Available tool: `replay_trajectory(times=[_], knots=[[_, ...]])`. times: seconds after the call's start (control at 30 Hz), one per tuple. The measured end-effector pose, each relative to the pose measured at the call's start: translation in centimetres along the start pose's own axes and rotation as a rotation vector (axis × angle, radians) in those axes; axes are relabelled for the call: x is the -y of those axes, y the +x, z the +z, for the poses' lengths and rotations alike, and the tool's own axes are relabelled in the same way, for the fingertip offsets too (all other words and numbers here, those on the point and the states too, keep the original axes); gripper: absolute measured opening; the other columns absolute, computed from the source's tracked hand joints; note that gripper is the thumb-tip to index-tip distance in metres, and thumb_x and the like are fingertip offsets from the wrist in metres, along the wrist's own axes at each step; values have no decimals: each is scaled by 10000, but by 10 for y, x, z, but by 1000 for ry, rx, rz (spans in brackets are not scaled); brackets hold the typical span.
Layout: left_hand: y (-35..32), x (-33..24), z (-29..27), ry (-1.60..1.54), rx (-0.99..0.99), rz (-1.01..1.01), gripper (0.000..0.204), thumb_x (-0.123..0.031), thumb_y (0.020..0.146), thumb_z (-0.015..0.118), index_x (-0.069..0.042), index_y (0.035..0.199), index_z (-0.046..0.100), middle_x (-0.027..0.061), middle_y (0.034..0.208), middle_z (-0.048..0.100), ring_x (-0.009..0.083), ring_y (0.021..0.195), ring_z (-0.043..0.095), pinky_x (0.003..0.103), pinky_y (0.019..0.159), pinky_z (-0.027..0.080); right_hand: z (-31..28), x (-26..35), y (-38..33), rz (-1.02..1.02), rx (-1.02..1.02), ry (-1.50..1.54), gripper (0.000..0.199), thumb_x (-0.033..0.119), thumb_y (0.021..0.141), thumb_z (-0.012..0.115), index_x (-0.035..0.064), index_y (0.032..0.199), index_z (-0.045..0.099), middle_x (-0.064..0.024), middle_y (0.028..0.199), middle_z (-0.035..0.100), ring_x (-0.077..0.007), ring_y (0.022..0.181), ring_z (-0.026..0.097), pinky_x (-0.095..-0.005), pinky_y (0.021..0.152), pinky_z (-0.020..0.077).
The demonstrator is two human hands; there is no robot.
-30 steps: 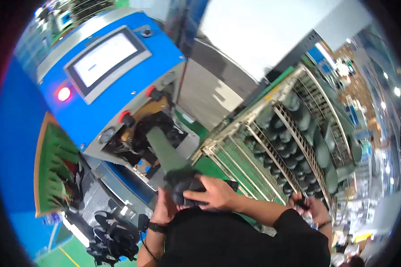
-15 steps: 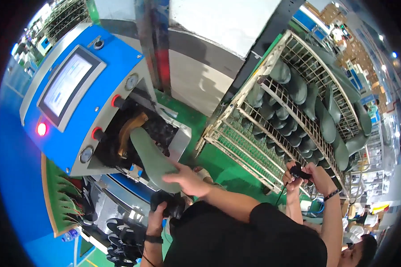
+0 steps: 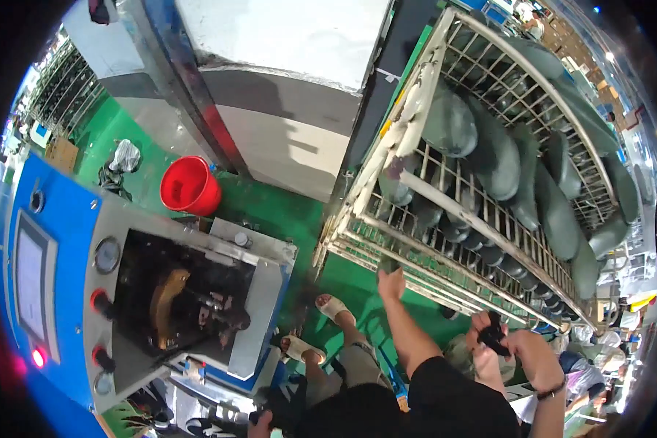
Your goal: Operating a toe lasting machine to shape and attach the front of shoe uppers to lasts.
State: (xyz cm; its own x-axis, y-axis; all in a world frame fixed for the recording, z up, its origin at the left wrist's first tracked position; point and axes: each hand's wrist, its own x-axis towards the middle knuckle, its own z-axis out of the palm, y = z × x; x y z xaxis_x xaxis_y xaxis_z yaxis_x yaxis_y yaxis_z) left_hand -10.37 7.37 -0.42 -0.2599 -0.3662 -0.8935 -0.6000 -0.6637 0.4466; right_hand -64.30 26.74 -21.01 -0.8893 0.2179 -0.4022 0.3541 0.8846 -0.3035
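My right hand (image 3: 392, 285) reaches to the side of the wire rack (image 3: 409, 175), its fingers closed around the end of a dark green shoe last (image 3: 388, 264). The last's far part blends in with the bars. Low in the picture my left hand (image 3: 260, 423) is partly cut off by the lower edge. It grips a dark, soft-looking piece (image 3: 274, 400), which may be a shoe upper. Left of the rack stands a blue machine (image 3: 66, 241), with a curved brass-coloured part (image 3: 169, 306) inside its open bay.
Several grey-green lasts (image 3: 496, 153) fill the rack's tiers. At the right, another person's hands (image 3: 496, 339) hold a small black object. A red bucket (image 3: 190, 186) stands on the green floor behind the machine, near a grey post (image 3: 190, 87).
My right hand has swung from the machine to the rack with the green last. My left hand has dropped lower with its dark piece. The view has turned toward the rack.
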Motion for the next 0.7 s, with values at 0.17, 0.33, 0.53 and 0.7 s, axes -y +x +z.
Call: replay_trajectory(times=[0.17, 0.33, 0.53, 0.7], knots=[[-21, 29, -26, 346, 161, 278, 826, -660, 1013, 562, 2, 1505, 532, 140, 1483, 589, 299, 1352, 562, 409, 1124, 450, 84, -4, 133, -45, -190, 214, 584, 345, 912, 692, -19, 1359, 600, -252, 1241, 716, -458, 1106, 684, -520, 996, 516], [-21, 31, -30, 130, -122, 22, 786, -633, 1004, 610, 1, 1466, 568, 117, 1438, 626, 265, 1286, 596, 372, 1038, 500, 97, 10, 155, -99, 136, -233, 446, 350, 967, 621, 2, 1239, 687, -249, 1240, 716, -445, 1116, 682, -537, 961, 524], [-23, -17, -21, 26, -36, -85, 686, -547, 1002, 678, -27, 1443, 600, 71, 1380, 655, 202, 1209, 619, 327, 941, 526, -5, -4, -55, -244, 80, 415, 310, 318, 1013, 591, 76, 1086, 771, -126, 905, 780, -345, 879, 753, -456, 798, 581], [3, -55, -5, -305, 196, 60, 573, -421, 929, 739, -71, 1364, 614, 92, 1196, 738, 259, 938, 737, 381, 749, 614, -167, -13, -234, -445, -330, 614, 193, 203, 989, 640, 22, 955, 698, -129, 863, 729, -326, 745, 714, -448, 708, 555]])
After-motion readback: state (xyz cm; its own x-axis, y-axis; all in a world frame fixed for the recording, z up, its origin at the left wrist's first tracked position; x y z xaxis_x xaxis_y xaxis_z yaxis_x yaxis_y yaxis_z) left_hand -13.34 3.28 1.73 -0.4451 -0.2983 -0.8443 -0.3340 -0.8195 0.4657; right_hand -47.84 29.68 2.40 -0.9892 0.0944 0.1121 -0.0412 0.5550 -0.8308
